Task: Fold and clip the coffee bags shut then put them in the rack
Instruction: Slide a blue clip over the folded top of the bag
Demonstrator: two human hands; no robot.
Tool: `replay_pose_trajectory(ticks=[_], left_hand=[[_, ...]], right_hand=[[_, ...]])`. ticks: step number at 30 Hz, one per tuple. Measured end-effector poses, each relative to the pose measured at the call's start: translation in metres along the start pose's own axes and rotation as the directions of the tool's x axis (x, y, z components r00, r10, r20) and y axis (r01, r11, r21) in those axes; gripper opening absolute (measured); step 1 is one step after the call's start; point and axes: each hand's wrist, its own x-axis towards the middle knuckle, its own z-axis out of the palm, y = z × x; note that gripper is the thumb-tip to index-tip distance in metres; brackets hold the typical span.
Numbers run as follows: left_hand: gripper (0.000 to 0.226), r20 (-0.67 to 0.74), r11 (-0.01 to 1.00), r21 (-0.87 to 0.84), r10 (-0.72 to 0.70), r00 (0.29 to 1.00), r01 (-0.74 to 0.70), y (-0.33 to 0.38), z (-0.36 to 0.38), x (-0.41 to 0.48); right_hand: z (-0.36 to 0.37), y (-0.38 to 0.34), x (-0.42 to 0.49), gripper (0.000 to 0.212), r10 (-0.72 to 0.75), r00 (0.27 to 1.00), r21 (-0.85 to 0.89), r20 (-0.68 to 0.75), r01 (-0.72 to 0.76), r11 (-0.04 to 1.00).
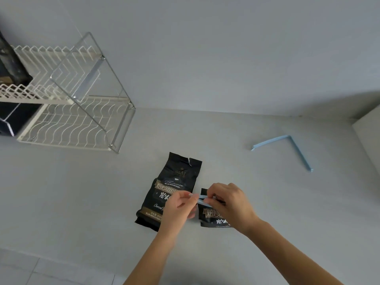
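Two black coffee bags lie on the grey counter. The left bag (176, 182) lies flat and unfolded, its top torn open. The right bag (211, 217) is shorter, its top folded down. A light blue clip (202, 199) sits across that folded top. My left hand (181, 206) pinches the clip's left end. My right hand (228, 202) presses on the clip and the bag's fold, hiding most of both. A second blue clip (287, 145) lies open in an L shape at the right. The white wire rack (67, 120) stands at the back left.
A dark object (12, 64) stands on the rack's upper tier, and a dark box (12, 120) sits under it. A white block (370, 136) juts in at the right edge. The grey wall (205, 58) runs behind the counter, whose front edge (61, 262) is near me.
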Motion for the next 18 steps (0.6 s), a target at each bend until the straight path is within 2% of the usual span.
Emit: replay_pose_trajectory(ticks=[3,7,10,14,18], left_hand=[[0.021,0.055,0.996,0.091,-0.029,0.998,0.024,0.000,0.008,0.000],[0.021,0.079,0.998,0.038,-0.058,0.995,0.055,0.004,0.010,0.002],[0.021,0.070,0.998,0.015,-0.068,0.995,0.067,0.005,0.006,0.001],[0.016,0.082,0.984,-0.090,-0.148,0.986,0.155,0.001,0.003,0.002],[0.021,0.096,0.961,-0.161,-0.213,0.972,0.226,-0.002,0.003,-0.001]], right_hand=[[-0.006,0.000,0.000,0.024,-0.048,0.996,-0.089,0.074,0.054,0.995],[-0.010,0.000,0.006,0.028,-0.159,0.971,-0.220,0.178,0.196,0.956],[-0.012,0.000,0.014,0.031,-0.252,0.934,-0.245,0.253,0.314,0.917],[-0.009,-0.003,0.014,0.015,-0.336,0.924,-0.235,0.181,0.372,0.898],[-0.007,-0.001,0.010,0.029,-0.373,0.923,-0.243,0.093,0.384,0.891]])
